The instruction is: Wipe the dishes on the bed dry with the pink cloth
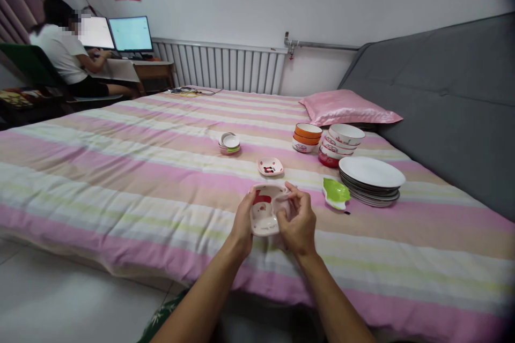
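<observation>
My left hand grips the left side of a small square dish with a red-and-white cartoon print inside, held tilted above the bed. My right hand is closed on a pale pinkish cloth, bunched against the dish's right inner side; its edges are hard to make out. Just beyond lies a similar square dish with a red and black print. Right of my hands sits a green leaf-shaped dish. Small nested dishes stand farther back, to the left.
Stacked white plates, orange bowls and red-and-white bowls stand on the striped bed. Behind them are a pink pillow and grey headboard. A person sits at a desk with monitors.
</observation>
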{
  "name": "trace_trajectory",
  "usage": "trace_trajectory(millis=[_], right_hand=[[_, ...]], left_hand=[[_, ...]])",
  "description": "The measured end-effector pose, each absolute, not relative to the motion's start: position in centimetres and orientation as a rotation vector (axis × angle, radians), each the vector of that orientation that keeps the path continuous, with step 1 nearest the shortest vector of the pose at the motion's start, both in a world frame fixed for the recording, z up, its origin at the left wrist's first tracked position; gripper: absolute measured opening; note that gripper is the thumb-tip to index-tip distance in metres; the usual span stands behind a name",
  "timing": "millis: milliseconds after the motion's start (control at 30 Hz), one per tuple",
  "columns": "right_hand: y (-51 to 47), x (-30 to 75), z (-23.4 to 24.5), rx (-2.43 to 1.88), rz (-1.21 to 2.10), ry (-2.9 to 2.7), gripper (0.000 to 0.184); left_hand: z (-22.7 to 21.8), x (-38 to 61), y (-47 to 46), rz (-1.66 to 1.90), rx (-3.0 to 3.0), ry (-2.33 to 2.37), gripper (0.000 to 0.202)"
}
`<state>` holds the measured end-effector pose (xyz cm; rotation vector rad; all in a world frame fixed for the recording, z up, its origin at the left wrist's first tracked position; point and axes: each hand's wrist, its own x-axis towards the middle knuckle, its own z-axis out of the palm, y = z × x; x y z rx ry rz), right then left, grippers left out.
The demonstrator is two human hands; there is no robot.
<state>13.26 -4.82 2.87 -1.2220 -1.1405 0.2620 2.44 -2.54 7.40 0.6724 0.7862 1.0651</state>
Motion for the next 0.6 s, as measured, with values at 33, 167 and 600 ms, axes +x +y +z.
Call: trace_trajectory(millis=[33,167,600], right_hand=[[-4.8,13.2,2.8,-1.217,0.274,-1.139,0.03],[-4.5,13.0,2.7,-1.221,0.274,-1.059,0.033],[-4.3,13.9,2.9,-1.479,0.181,-1.033,0.028]], left_hand=[[7.4,2.4,-2.5,1.075,0.672,0.79,0.049],[7.1,2.4,-2.5,1.054,0.71,0.776,0.052],[5.5,2.4,-2.2,1.115,1.097,0.82,0.043]])
